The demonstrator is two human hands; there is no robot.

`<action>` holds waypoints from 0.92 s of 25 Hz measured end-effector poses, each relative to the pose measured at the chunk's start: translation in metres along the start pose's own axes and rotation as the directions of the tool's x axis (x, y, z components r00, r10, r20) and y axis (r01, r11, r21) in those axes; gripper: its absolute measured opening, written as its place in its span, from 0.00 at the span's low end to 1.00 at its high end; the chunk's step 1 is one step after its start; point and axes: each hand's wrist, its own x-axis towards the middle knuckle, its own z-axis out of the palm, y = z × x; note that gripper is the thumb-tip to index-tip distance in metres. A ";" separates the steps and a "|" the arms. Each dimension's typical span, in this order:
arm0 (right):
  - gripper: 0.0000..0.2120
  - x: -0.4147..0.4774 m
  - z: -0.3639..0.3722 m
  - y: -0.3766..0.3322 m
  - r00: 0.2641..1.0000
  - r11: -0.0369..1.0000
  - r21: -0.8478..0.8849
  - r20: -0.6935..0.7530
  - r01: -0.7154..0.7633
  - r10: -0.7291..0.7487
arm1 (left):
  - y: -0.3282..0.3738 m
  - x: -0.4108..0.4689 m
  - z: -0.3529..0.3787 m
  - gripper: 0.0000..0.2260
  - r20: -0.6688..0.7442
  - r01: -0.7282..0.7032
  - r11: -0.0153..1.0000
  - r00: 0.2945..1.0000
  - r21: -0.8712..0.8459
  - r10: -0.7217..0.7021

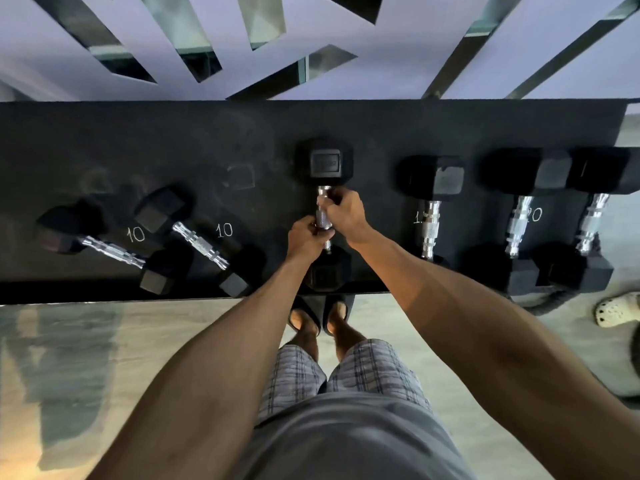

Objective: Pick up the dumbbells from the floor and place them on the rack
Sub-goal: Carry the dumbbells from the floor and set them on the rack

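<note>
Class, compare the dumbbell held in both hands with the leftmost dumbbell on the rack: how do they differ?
The held dumbbell is gripped at its handle by the left hand and right hand; the leftmost dumbbell lies untouched. The held dumbbell points straight away from the person; the leftmost dumbbell lies slanted. The held dumbbell's heads look bigger than the leftmost dumbbell's. Both have black hexagonal heads and a chrome handle.

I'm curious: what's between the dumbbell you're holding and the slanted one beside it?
Head view: left of the held dumbbell, only bare black rack and a chalked 10.
</note>
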 end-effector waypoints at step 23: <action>0.19 -0.040 -0.005 0.018 0.999 0.925 -0.377 0.023 0.050 -0.044 | -0.023 -0.022 -0.034 0.11 -0.046 0.038 0.983 0.998 0.182 -0.030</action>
